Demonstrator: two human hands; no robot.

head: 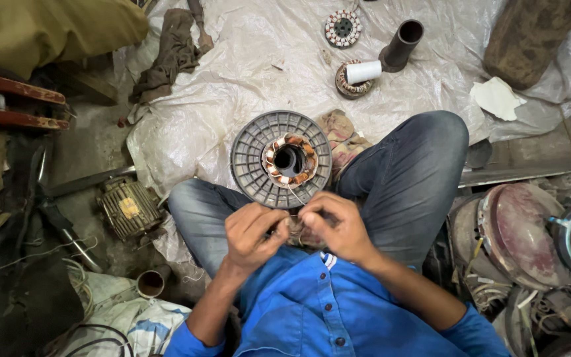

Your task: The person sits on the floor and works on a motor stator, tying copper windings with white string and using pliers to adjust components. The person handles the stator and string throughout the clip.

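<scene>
Both hands, left hand (pixel 251 233) and right hand (pixel 337 225), pinch a thin thread (pixel 295 196) above the lap, fingertips pressed together. Ahead, the wound coil (pixel 290 159) sits on a grey disc (pixel 249 158); a white spool (pixel 363 71) lies beyond.

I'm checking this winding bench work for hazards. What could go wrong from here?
The thin thread pinched between left hand and right hand could snap or cut fingers if pulled hard. The wound stator sits loose on the grey spool on the lap and might tip off.
</scene>
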